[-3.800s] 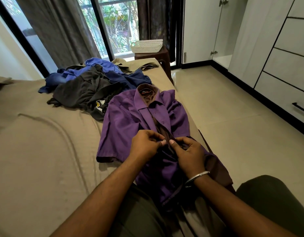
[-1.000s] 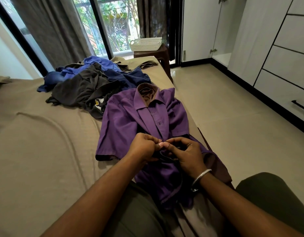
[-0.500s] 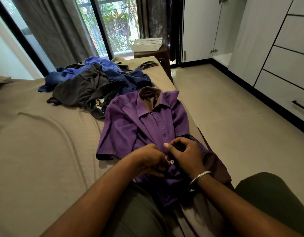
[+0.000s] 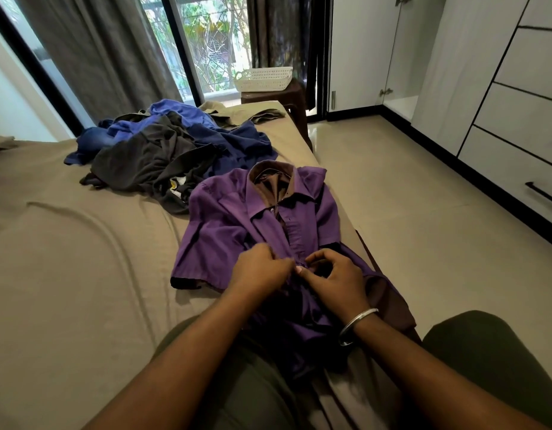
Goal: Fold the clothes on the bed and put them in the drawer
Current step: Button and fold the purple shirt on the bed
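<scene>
1. You can't read any words, numbers, brand names or signs here.
2. The purple shirt [image 4: 225,231] has a small tag inside its collar, but it is too dark and too small for you to read.
3. In the pile of clothes [image 4: 163,150] just behind the purple shirt, you can see a little yellow and white patch. You can't tell if it is letters or just a picture.
4. The white basket [image 4: 264,78], far behind the purple shirt, shows no label you can read.
</scene>
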`<state>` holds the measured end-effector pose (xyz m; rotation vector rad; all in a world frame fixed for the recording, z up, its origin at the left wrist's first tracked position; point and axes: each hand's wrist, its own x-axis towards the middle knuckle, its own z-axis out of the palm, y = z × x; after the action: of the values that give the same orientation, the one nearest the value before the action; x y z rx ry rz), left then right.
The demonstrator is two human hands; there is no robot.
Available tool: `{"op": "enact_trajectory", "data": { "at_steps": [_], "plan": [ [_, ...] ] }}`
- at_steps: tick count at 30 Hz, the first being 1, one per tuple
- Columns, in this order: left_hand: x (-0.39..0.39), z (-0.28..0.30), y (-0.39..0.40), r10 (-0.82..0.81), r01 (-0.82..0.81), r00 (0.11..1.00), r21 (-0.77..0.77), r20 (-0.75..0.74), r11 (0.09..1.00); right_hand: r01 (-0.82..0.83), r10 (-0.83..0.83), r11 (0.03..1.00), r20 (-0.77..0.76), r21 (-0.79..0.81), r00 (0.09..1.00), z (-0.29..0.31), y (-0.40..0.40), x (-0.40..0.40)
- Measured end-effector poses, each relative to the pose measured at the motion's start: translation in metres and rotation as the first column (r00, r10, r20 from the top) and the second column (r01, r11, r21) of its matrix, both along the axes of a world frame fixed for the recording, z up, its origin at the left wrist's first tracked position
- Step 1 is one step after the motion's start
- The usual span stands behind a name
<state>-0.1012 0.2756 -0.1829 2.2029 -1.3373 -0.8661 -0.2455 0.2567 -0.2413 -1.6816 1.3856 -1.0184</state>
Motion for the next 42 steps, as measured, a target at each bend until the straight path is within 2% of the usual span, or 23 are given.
{"op": "enact_trajectory", "data": {
  "at_steps": [1, 3, 9, 15, 20, 24, 26, 28, 32, 38, 42],
  "plan": [
    [0.001, -0.001, -0.003, 0.026, -0.022, 0.999, -0.074, 0.046, 0.997, 0.003, -0.003, 1.000, 0.017, 0.002, 1.000, 0.000, 0.000, 0.001],
    [0.001, 0.002, -0.009, 0.049, -0.049, 0.999, -0.129, -0.002, 0.990, -0.007, 0.006, 1.000, 0.035, 0.008, 0.999, 0.001, 0.000, 0.002],
    [0.011, -0.001, -0.025, 0.006, -0.003, 0.992, 0.019, -0.130, 1.000, -0.044, 0.038, 0.997, 0.089, 0.067, 0.995, 0.000, -0.001, 0.004],
    [0.013, 0.000, -0.023, 0.118, -0.098, 0.914, 0.070, -0.388, 0.993, -0.049, 0.021, 0.986, 0.175, 0.158, 0.984, -0.003, -0.002, 0.003],
    [0.015, 0.004, -0.022, 0.175, -0.175, 0.892, 0.037, -0.417, 0.984, 0.034, -0.074, 0.982, 0.217, 0.185, 0.973, -0.003, -0.002, -0.001],
    [0.013, 0.005, -0.021, 0.161, -0.171, 0.871, 0.021, -0.463, 0.985, 0.057, -0.070, 0.993, 0.125, 0.105, 0.990, 0.002, -0.004, 0.003],
    [0.016, 0.000, -0.021, 0.123, -0.153, 0.918, -0.052, -0.378, 0.987, 0.076, -0.083, 0.995, 0.100, 0.066, 0.992, 0.003, -0.008, 0.005],
    [0.017, -0.003, -0.021, 0.029, -0.062, 0.979, -0.162, -0.201, 0.985, 0.085, -0.091, 0.995, 0.112, 0.060, 0.990, 0.004, -0.012, 0.005],
    [0.011, 0.000, -0.019, -0.038, 0.027, 0.998, -0.230, -0.041, 0.973, 0.068, -0.096, 0.990, 0.237, 0.122, 0.967, 0.000, -0.018, 0.003],
    [0.007, 0.001, -0.017, -0.023, 0.012, 0.999, -0.234, -0.045, 0.972, -0.038, -0.082, 0.972, 0.489, 0.231, 0.868, 0.005, -0.019, 0.004],
    [0.000, 0.000, -0.015, -0.055, 0.031, 0.995, -0.269, -0.084, 0.963, -0.045, -0.061, 0.977, 0.472, 0.209, 0.879, 0.000, -0.016, 0.006]
  ]
}}
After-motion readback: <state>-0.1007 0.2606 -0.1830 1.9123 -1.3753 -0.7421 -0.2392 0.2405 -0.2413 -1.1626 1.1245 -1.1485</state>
